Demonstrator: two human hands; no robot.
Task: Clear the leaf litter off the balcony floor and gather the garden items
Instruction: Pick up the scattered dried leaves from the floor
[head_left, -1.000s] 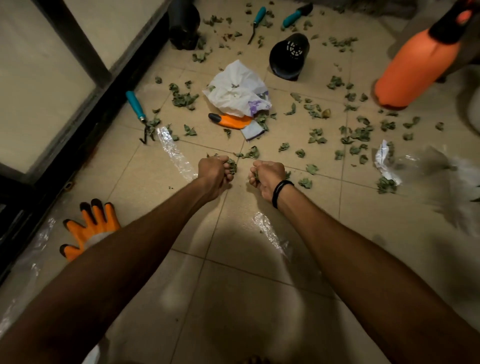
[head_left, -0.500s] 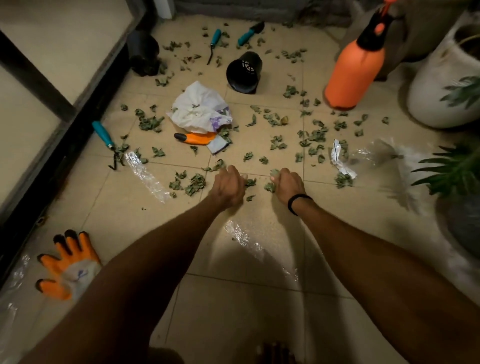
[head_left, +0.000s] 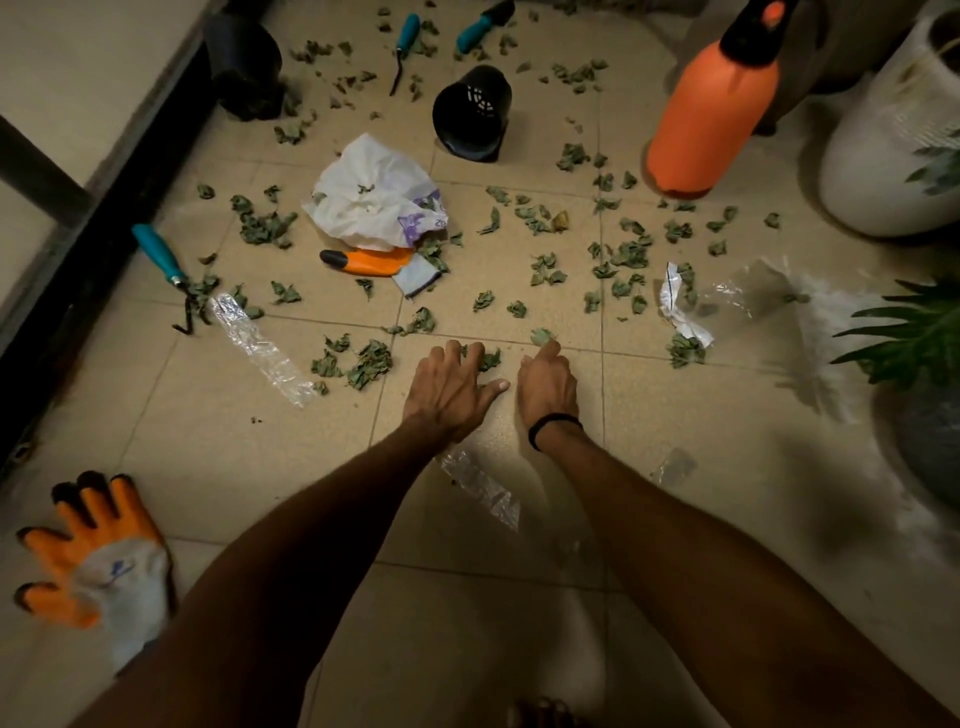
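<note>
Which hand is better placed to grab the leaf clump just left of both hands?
Left. The left hand sits beside the leaf clump; the right hand would have to reach across it.

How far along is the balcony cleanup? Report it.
Barely started: only the near tiles are leaf-free. In hand: left hand and right hand reach the nearest leaves. Left: scattered leaves, hand rake, glove, black pot, sprayer, plastic wrap.

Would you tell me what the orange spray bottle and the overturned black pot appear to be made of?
The orange spray bottle looks like smooth plastic with a soft sheen. The overturned black pot seems moulded plastic, given its drainage holes.
</note>
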